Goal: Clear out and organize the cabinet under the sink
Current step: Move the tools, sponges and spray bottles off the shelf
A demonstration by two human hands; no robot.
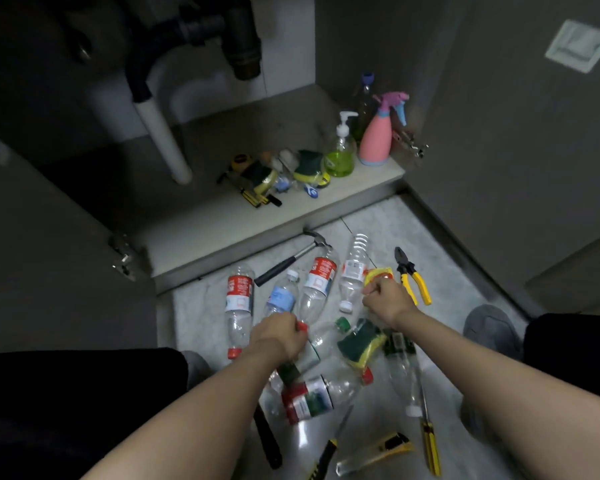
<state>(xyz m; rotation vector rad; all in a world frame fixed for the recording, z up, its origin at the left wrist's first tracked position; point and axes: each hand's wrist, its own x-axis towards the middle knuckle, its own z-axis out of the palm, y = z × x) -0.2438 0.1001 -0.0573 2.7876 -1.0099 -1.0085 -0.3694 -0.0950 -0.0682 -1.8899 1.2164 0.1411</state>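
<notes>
Cabinet (257, 202) under the sink stands open beyond both hands, its floor bearing a pink spray bottle (376, 133), a green soap dispenser (341, 154) and sponges. Left hand (279, 336): fingers curled round the red-capped neck of a plastic bottle (317, 289) lying on the tiles. Right hand (387, 301): fingers closed on a yellow packet (378, 274). Pliers (413, 275) lie just right of those fingers.

Dim light, pale marbled floor (201, 317), grey walls (499, 168), perhaps tiled.
</notes>
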